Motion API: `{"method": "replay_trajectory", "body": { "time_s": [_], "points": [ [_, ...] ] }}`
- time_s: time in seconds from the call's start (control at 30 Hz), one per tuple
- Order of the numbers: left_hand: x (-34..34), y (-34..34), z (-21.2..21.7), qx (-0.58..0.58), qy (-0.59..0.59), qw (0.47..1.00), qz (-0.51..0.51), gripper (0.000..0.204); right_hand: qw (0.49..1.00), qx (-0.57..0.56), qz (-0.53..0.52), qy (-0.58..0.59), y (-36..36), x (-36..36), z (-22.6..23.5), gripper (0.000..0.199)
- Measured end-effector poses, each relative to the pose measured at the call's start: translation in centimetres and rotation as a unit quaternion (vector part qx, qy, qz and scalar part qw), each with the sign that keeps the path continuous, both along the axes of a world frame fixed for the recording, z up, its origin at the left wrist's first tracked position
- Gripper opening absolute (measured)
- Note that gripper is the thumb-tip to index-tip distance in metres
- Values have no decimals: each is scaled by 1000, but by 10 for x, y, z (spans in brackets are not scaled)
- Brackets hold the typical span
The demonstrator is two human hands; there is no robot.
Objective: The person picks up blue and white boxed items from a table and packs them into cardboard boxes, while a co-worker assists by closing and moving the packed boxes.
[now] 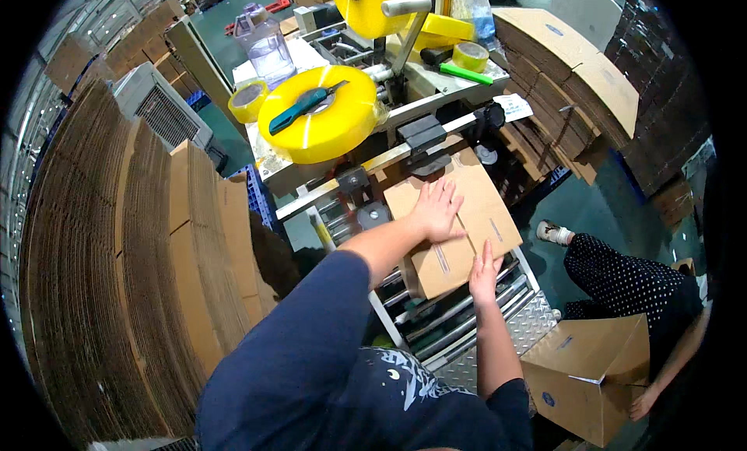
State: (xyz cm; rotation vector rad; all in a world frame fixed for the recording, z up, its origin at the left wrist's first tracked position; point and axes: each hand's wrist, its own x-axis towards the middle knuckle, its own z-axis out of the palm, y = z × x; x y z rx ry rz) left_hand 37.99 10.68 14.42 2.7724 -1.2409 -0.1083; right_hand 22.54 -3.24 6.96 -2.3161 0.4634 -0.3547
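A brown cardboard box (482, 206) lies with its flaps folded down on the roller bed (447, 326) of a carton sealing machine (420, 136). My left hand (437, 208) rests flat on the box's top, fingers spread. My right hand (484, 272) presses flat on the near edge of the same box, fingers straight. Neither hand grips anything. The box's far end sits at the mouth of the machine.
A large yellow tape roll (331, 128) with a teal-handled cutter (305, 105) lies on the machine top beside smaller tape rolls (247, 101). Tall stacks of flat cardboard (117, 280) stand left, more at the back right. Another person (630, 284) crouches right, holding an open box (587, 377).
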Motion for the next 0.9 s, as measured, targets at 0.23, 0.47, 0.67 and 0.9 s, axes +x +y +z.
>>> {"method": "replay_trajectory", "body": {
  "time_s": [0.23, 0.47, 0.67, 0.9],
  "points": [
    [-66, 22, 9, 12, 29, 995, 98, 81, 947, -17, 254, 196, 12, -186, -63, 29],
    [-124, 92, 102, -78, 67, 982, 157, 64, 933, 82, 347, 38, 21, -378, -107, 34],
    [-326, 213, 311, -174, -482, 855, 84, 39, 855, 15, 296, 425, -53, -470, -84, 42],
    [-412, 390, 395, 92, -490, 763, 411, 36, 889, 25, 290, 352, -46, -522, -57, 38]
  ]
}}
